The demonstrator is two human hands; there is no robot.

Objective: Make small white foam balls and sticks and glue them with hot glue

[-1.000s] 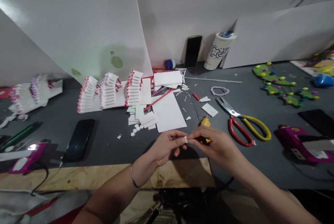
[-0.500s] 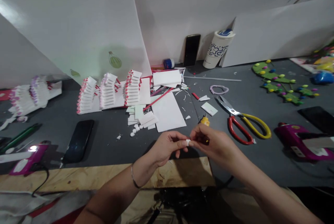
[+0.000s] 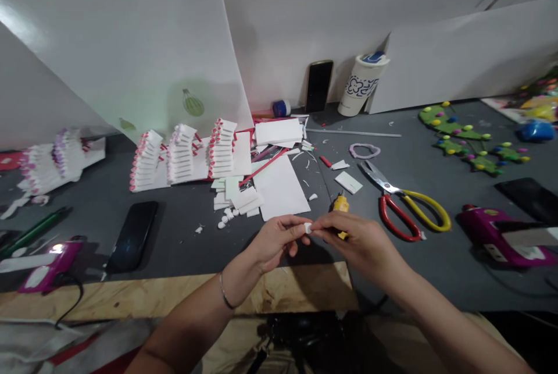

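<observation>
Between the fingertips of both hands is a small white piece (image 3: pixel 307 227), perhaps foam or clay; its exact kind is too small to tell. My left hand (image 3: pixel 274 240) pinches it from the left with thumb and forefinger. From the right, my right hand (image 3: pixel 361 240) closes its fingertips on the same piece. A yellow tool with a thin tip (image 3: pixel 341 204) lies just behind the right hand, partly hidden by it. White paper (image 3: pixel 283 188) lies beyond the left hand, with small white balls (image 3: pixel 224 220) and cut white pieces (image 3: pixel 248 198) to its left.
Scissors (image 3: pixel 394 189) with red and yellow handles lie open at right. Rows of white sticks with red tips (image 3: pixel 222 150) stand behind. A black phone (image 3: pixel 132 236) lies left, a cup (image 3: pixel 362 84) stands at the back, and a magenta device (image 3: pixel 501 237) sits far right.
Both hands have shifted slightly left and up with the small white piece. The right fingers have straightened somewhat over it, and more of the yellow tool shows.
</observation>
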